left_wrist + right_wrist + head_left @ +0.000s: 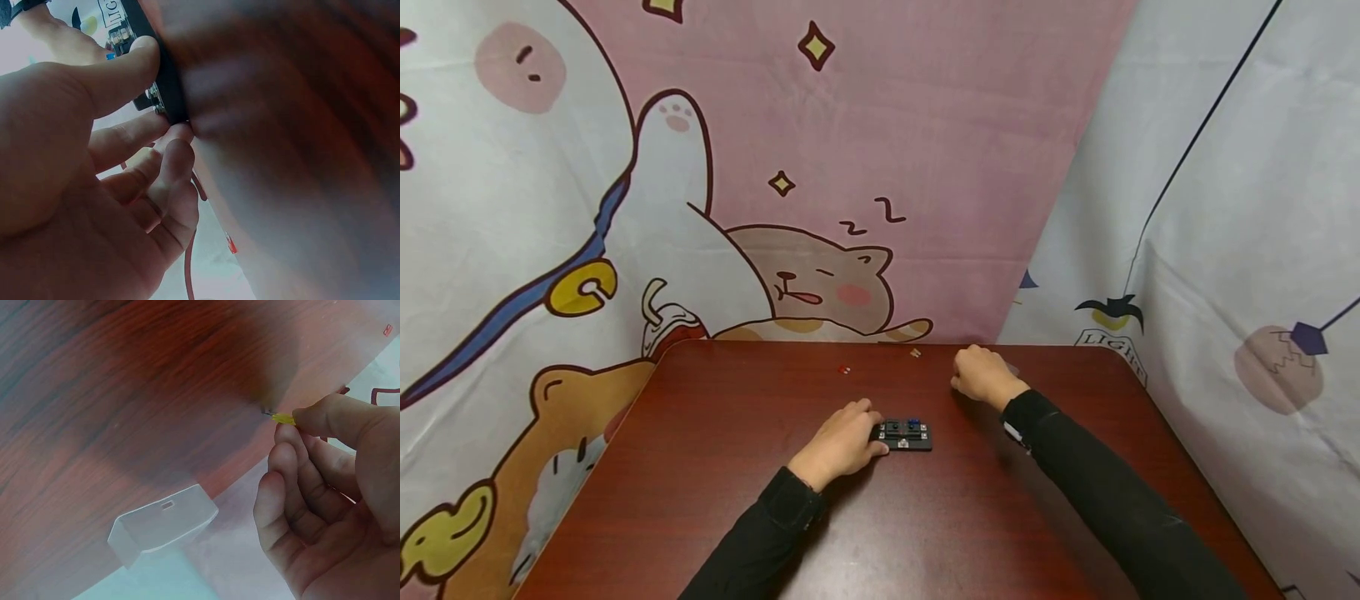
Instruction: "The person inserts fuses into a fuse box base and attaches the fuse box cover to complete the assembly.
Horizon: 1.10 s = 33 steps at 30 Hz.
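A small black board (904, 435) with electronic parts and screws on top lies near the middle of the brown table. My left hand (842, 442) grips its left end, thumb at the near edge and a finger at the far side; in the left wrist view the board (170, 94) shows edge-on. Farther back and to the right is my right hand (987, 377), just above the tabletop. Between thumb and forefinger it pinches a tiny yellow piece with thin metal pins (284, 419). The head view hides this piece behind the hand.
A clear plastic box (165, 522) stands by the table's far edge, near my right hand. Small red pieces (845, 369) and small yellowish pieces (915, 353) lie toward the back. A printed cloth (955, 167) hangs behind the table.
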Motion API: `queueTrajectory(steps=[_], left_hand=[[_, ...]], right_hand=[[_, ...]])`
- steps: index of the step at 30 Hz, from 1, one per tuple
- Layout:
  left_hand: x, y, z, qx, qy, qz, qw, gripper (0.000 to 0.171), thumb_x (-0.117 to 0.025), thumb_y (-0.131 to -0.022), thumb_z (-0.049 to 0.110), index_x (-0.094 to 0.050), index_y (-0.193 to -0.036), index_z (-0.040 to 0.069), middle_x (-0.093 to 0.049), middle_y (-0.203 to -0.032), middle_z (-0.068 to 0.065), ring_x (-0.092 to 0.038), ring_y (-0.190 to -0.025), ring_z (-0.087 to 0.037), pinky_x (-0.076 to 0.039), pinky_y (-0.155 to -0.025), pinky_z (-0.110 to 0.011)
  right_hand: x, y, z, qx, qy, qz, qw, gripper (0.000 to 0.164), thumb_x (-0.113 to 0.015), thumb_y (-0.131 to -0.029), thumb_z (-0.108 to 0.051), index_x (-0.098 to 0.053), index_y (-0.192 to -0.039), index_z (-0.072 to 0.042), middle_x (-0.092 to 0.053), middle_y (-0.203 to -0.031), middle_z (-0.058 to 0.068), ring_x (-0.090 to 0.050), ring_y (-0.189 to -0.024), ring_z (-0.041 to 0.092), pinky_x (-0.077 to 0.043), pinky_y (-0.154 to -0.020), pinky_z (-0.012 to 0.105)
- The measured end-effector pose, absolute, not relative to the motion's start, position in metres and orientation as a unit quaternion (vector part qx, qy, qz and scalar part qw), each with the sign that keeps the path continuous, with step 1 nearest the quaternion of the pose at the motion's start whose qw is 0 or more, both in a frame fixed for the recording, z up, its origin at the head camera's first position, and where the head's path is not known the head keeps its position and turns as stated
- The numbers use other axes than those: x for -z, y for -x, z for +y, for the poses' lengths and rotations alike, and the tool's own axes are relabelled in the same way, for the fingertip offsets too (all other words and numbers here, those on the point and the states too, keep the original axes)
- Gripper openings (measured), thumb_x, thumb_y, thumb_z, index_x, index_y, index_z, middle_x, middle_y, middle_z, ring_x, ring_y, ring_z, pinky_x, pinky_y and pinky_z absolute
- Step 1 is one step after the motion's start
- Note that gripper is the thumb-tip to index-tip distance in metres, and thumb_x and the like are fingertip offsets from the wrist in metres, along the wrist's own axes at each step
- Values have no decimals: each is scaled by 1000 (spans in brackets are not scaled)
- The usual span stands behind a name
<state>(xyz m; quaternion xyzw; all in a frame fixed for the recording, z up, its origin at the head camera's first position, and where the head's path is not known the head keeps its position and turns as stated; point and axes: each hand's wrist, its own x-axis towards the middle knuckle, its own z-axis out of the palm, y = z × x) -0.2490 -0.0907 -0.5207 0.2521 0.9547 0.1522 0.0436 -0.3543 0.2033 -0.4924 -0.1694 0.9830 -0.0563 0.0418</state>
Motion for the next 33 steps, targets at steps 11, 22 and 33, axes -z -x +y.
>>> queueTrajectory(steps=[11, 22, 33], left_hand=[[520, 249, -90, -157, -254, 953, 44, 49, -83, -101, 40, -75, -138, 9, -66, -122, -8, -65, -109, -27, -58, -97, -47], [520, 249, -90, -158, -249, 955, 42, 48, -84, -100, 40, -76, -137, 10, -66, -124, -8, -65, -111, -28, -57, -98, -48], [518, 249, -90, -153, -253, 955, 38, 48, -84, -100, 40, -76, -136, 9, -66, -120, -7, -64, -106, -25, -57, -95, -47]], right_hand=[[487, 351, 214, 70, 194, 978, 4, 35, -74, -101, -14, -69, -66, -16, -54, -65, -3, -50, -61, 16, -40, -59, 33], [482, 345, 217, 62, 241, 968, -37, 33, -72, -100, -13, -67, -68, -17, -56, -67, -3, -49, -63, 14, -41, -58, 32], [472, 321, 199, 51, 305, 949, -55, 10, -77, -102, -18, -82, -95, -13, -76, -91, -1, -67, -79, 13, -59, -70, 35]])
